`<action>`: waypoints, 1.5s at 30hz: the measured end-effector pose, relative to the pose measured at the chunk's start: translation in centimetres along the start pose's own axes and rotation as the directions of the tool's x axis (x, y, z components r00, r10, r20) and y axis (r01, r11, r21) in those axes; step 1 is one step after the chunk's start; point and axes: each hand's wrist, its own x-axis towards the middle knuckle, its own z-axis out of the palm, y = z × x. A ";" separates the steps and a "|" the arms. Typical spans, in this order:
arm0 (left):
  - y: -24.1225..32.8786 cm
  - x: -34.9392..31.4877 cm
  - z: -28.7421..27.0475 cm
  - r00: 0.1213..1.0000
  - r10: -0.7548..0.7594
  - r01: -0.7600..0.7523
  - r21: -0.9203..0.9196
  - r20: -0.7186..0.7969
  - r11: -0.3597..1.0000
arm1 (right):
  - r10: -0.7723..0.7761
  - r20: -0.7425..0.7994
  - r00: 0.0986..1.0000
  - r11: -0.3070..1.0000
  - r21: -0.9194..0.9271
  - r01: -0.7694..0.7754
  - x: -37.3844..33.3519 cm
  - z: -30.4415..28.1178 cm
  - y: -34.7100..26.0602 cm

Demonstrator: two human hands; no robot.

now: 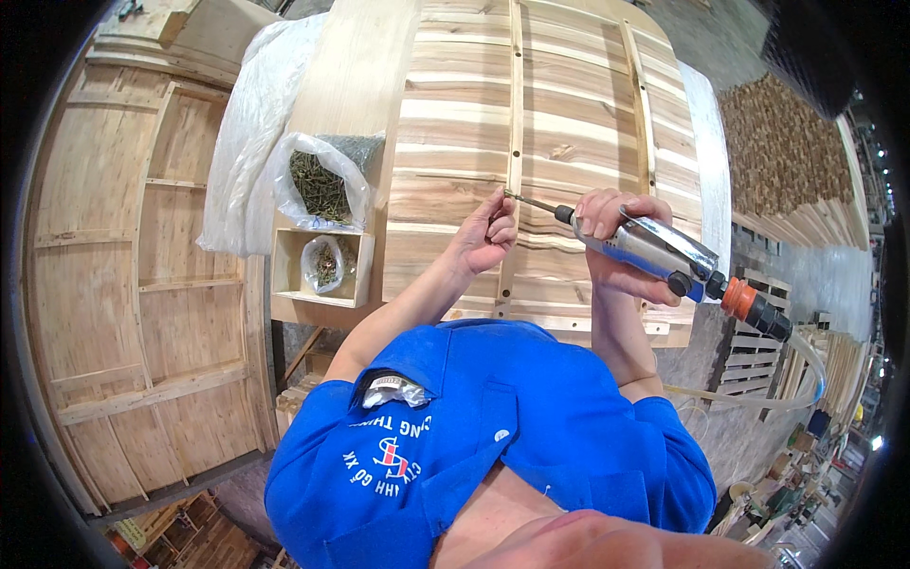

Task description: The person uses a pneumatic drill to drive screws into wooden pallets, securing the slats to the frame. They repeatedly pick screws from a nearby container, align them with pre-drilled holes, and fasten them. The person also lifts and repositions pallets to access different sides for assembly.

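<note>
My right hand [614, 242] is wrapped around a silver and blue air screwdriver [668, 248] with an orange and black hose coupling. Its long bit [540, 203] points left, toward the fingertips of my left hand [490, 232]. Thumb and forefinger of that hand pinch a small screw [510, 193] at the bit's tip, over a narrow wooden batten [515, 123]. Dark holes dot this batten, which runs across a slatted wooden panel [455, 123]. The screw is mostly hidden by the fingers, so whether its point sits in a hole I cannot tell.
Left of the panel, an open plastic bag [322, 185] holds many screws. Nearer me, a shallow wooden box [353, 284] contains a smaller bag of hardware. A second batten [640, 104] crosses the panel's right side. The air hose [806, 365] trails off right, past stacked wood strips [787, 142].
</note>
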 end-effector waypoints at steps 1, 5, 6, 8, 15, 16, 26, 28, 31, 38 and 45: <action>0.1 0.3 0.0 1.000 -0.004 0.004 0.004 -0.003 1.000 | 0.006 -0.002 1.000 1.000 -0.001 -0.006 0.1 -0.2 0.1; 0.3 1.6 0.4 0.999 0.029 -0.025 0.079 -0.044 0.997 | 0.016 -0.004 1.000 1.000 -0.024 -0.016 0.3 -1.1 1.0; 0.3 1.8 0.5 1.000 0.024 -0.022 0.123 -0.018 0.992 | 0.021 -0.006 1.000 0.999 -0.031 -0.021 0.4 -1.2 1.3; 0.4 2.3 0.4 0.999 0.008 -0.015 0.215 0.032 0.976 | 0.028 -0.014 1.000 0.999 -0.046 -0.029 0.6 -1.6 1.8; 1.3 4.3 0.2 0.996 0.022 -0.025 0.022 0.091 0.999 | 0.043 -0.072 0.996 0.995 -0.091 -0.050 0.8 -2.9 4.4; 1.6 4.6 0.1 0.997 0.029 -0.031 0.028 0.074 0.999 | 0.040 -0.077 0.996 0.994 -0.097 -0.047 0.8 -3.2 4.9; 2.5 8.9 0.5 0.994 0.110 -0.110 0.044 0.001 0.993 | 0.059 -0.159 0.985 0.980 -0.177 -0.088 1.5 -6.2 9.1; 3.1 10.1 0.5 0.994 0.108 -0.109 0.037 0.013 0.993 | 0.090 -0.216 0.972 0.963 -0.231 -0.140 1.8 -6.6 10.2; 4.1 11.3 0.0 0.994 0.106 -0.106 0.027 0.005 0.994 | 0.151 -0.226 0.962 0.950 -0.237 -0.205 2.4 -7.0 11.6; 5.1 12.6 -0.3 0.994 0.093 -0.095 -0.049 -0.048 0.994 | 0.329 -0.215 0.920 0.905 -0.207 -0.372 4.4 -7.6 14.0; 4.1 9.8 1.0 0.973 0.074 -0.030 0.197 -0.219 0.980 | 0.382 -0.182 0.906 0.890 -0.191 -0.414 4.9 -8.6 17.3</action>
